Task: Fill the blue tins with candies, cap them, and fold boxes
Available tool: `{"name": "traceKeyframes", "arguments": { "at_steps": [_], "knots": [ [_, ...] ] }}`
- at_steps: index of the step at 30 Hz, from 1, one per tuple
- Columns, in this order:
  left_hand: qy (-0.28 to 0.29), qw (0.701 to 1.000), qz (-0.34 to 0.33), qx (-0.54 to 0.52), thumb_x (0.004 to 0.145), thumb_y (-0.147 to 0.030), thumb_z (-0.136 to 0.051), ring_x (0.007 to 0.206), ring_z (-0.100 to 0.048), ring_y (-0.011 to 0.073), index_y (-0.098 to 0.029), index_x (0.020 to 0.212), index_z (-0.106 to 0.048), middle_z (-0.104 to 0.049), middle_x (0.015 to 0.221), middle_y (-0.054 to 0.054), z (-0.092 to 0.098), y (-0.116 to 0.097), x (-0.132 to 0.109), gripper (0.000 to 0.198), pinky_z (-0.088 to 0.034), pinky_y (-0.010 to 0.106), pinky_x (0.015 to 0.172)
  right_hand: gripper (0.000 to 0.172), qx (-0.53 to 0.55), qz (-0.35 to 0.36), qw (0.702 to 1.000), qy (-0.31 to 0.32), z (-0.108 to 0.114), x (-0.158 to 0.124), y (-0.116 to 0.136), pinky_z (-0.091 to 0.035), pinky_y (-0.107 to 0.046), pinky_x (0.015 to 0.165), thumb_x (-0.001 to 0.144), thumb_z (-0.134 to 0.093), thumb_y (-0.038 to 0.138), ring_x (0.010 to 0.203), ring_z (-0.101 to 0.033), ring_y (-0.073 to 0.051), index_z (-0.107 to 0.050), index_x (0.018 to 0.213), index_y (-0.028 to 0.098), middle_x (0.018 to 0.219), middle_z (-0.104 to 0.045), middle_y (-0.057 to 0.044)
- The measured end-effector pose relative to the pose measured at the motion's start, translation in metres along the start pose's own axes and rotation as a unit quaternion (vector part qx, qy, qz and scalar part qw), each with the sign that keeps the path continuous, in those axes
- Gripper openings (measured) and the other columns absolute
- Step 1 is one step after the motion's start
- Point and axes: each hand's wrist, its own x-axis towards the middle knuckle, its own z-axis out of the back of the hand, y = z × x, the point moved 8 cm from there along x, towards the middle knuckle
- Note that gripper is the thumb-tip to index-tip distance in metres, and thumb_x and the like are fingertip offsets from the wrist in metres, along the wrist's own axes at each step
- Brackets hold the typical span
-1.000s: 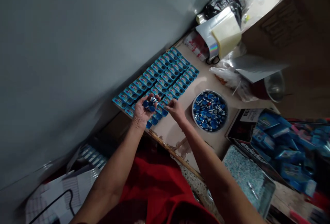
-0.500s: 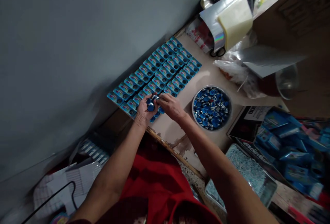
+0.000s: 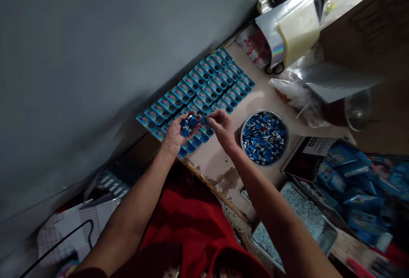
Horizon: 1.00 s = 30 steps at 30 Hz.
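Observation:
My left hand [image 3: 173, 135] is cupped palm up around several small blue-and-silver caps [image 3: 185, 132]. To its right, my right hand [image 3: 224, 128] pinches what looks like one blue cap [image 3: 205, 119] between thumb and fingers, over the rows of blue printed cards [image 3: 172, 97]. Each card has a round dark spot near one end, and blue caps lie on several cards in the row nearest me. Parts of the front rows are hidden behind my hands. A round tub [image 3: 287, 142] full of the same caps stands right of my right hand.
An open box [image 3: 295, 158] of blue packets stands at the right, beside a clear tray [image 3: 270, 250] of pale blue granules. Scissors [image 3: 275, 69], plastic bags [image 3: 295, 92] and sheets lie at the back right. A wall [image 3: 79, 56] rises along the left.
My hands have moved apart. The right hand has left the left palm and shifted right with a cap, while the left palm has opened more, showing its caps. The view has shifted slightly.

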Motion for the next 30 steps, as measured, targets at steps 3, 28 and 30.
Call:
{"name": "traceKeyframes", "arguments": {
  "at_steps": [3,28,30],
  "knots": [
    [0.006,1.000,-0.013,0.011,0.097,-0.023,-0.056,0.095,-0.077,0.0249,-0.014,0.108,-0.069,-0.078,0.101,0.012,-0.002,-0.003,-0.002,0.020,-0.066,0.041,0.082,0.031,0.107,-0.144,0.983,-0.029,0.017,-0.009,-0.035,-0.050,-0.027,0.060,0.064,-0.082,0.037,0.056,-0.058,-0.011,-0.067,0.085,0.020,0.068,-0.064,0.004],
    [-0.033,0.998,0.011,0.057,0.092,-0.018,-0.066,0.087,-0.077,0.0242,-0.012,0.103,-0.070,-0.076,0.097,0.015,-0.010,-0.001,-0.009,0.013,-0.063,0.024,0.057,0.027,-0.178,-0.088,0.979,-0.043,0.032,-0.027,-0.047,-0.053,-0.036,0.078,0.076,-0.066,0.037,0.076,-0.067,-0.021,-0.075,0.095,0.019,0.081,-0.072,-0.004],
    [-0.030,0.997,0.011,0.070,0.091,-0.019,-0.067,0.084,-0.078,0.0254,-0.010,0.106,-0.071,-0.076,0.095,0.016,-0.010,0.000,-0.010,0.018,-0.064,0.027,0.058,0.020,-0.289,-0.074,0.954,-0.033,0.025,-0.027,-0.045,-0.050,-0.035,0.082,0.078,-0.066,0.031,0.085,-0.068,-0.023,-0.078,0.091,0.021,0.092,-0.074,-0.007]
  ]
}}
